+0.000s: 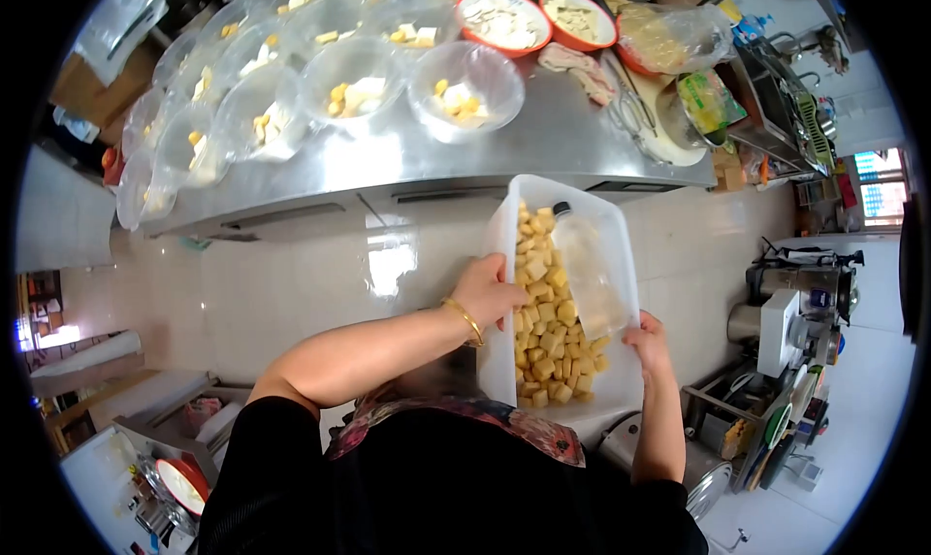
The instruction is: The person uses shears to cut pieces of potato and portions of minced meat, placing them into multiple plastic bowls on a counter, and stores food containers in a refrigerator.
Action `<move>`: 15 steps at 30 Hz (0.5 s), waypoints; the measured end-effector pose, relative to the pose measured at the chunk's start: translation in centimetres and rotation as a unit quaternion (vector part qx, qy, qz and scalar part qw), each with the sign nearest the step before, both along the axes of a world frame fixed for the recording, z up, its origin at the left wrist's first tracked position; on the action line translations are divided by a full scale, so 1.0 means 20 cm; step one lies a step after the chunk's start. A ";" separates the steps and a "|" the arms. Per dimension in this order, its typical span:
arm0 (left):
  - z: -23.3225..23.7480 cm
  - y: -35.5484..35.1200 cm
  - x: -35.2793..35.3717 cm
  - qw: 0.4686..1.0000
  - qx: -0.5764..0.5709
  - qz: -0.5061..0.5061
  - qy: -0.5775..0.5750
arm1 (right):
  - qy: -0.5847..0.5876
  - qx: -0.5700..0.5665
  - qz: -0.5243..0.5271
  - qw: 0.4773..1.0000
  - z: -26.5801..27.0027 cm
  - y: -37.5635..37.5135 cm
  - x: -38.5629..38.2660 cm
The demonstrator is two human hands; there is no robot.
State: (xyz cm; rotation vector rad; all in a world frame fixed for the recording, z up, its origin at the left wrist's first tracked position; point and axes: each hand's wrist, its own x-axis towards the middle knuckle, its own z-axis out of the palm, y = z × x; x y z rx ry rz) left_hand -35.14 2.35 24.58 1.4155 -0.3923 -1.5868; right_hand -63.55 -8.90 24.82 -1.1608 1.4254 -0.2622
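I hold a white rectangular tub close to my body, below the steel counter's edge. Many yellow food cubes fill its left half, and a clear plastic bottle lies inside on the right. My left hand, with a gold bangle on the wrist, grips the tub's left rim, fingers reaching in among the cubes. My right hand holds the tub's right rim near the bottom corner.
A steel counter carries several clear plastic bowls with yellow and white pieces, two red-rimmed bowls, a bagged bowl and a cloth. Tiled floor lies below. Machines and shelves stand at the right.
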 end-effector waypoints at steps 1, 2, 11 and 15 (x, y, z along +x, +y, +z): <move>-0.07 0.07 -0.01 1.000 0.019 0.015 -0.004 | 0.011 0.012 0.016 1.000 -0.04 0.02 0.00; -0.12 0.14 -0.01 0.998 0.026 0.047 0.018 | 0.022 0.009 0.044 0.999 -0.08 0.02 0.03; -0.49 0.82 0.03 0.934 0.015 0.355 0.037 | 0.052 0.021 0.394 0.917 -0.57 0.03 0.69; -0.54 1.01 0.08 0.874 0.024 0.484 -0.041 | 0.018 0.115 0.488 0.865 -0.90 0.03 1.00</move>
